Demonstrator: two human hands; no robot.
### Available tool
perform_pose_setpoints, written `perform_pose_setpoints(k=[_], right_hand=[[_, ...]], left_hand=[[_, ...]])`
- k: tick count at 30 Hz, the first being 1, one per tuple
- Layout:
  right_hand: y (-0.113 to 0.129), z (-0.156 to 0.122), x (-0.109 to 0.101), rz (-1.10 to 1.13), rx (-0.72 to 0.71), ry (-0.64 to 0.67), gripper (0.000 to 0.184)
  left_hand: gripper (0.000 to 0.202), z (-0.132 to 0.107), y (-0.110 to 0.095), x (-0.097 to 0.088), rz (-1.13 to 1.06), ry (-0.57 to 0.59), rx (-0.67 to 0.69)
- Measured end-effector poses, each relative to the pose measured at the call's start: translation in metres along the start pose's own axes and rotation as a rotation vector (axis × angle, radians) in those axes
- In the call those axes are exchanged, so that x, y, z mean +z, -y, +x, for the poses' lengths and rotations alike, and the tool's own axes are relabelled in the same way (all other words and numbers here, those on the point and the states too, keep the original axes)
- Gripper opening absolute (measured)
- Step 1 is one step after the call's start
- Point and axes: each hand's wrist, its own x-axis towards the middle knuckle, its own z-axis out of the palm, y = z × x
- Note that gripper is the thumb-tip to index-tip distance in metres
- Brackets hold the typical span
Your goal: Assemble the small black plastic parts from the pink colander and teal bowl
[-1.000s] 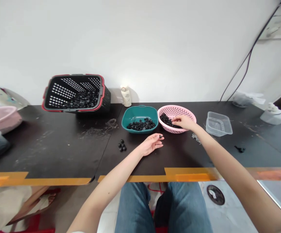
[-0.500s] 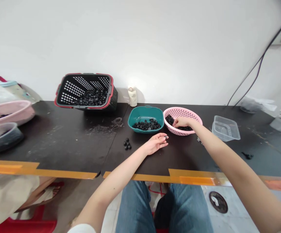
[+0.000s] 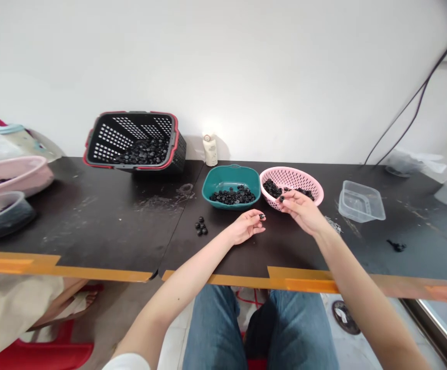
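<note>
My left hand (image 3: pixel 245 226) pinches a small black part (image 3: pixel 262 216) with a bright metal bit between thumb and fingertips, low over the table in front of the teal basin. Between the fingertips of my right hand (image 3: pixel 300 208) is a small round black piece (image 3: pixel 281 198), at the near rim of the pink sieve basket (image 3: pixel 296 177). Black pieces lie in that basket. Similar black ring-like parts fill the bottom of the teal basin (image 3: pixel 223 177). Several round black pieces (image 3: pixel 200 226) sit in a cluster left of my left hand.
A black basket (image 3: pixel 175 149) with red trim holds many black parts. Nearby stand a white bottle (image 3: pixel 210 150) and a clear container (image 3: pixel 361 201). Thin metal pins (image 3: pixel 334 225) lie behind my right wrist, and a black item (image 3: pixel 396 245) lies further right. A person sits at left.
My right hand has come out of the pink basket toward me with a black piece in its fingertips. The left hand stays nearly in place, still pinching its part.
</note>
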Motion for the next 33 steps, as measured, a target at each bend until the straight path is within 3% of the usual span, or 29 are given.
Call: perform_pose_setpoints(k=[4, 10, 13, 17, 22, 33], right_hand=[[-0.024, -0.012, 0.021, 0.254, 0.103, 0.065, 0.033], [-0.046, -0.012, 0.025, 0.407, 0.199, 0.091, 0.027], [-0.049, -0.013, 0.027, 0.427, 0.236, 0.128, 0.026], [-0.049, -0.014, 0.03, 0.414, 0.223, 0.151, 0.027], [-0.047, -0.014, 0.031, 0.39, 0.198, 0.158, 0.026], [-0.049, -0.013, 0.03, 0.325, 0.175, 0.137, 0.029]], left_hand=[[0.04, -0.002, 0.001, 0.008, 0.155, -0.144, 0.156], [0.029, -0.006, 0.002, 0.016, 0.621, -0.387, 0.581], [0.021, -0.01, 0.003, 0.019, 0.85, -0.422, 0.763], [0.017, -0.015, 0.005, 0.022, 1.101, -0.373, 0.918], [0.017, -0.017, 0.005, 0.023, 1.274, -0.353, 0.977], [0.017, -0.016, 0.005, 0.021, 1.344, -0.345, 0.966]])
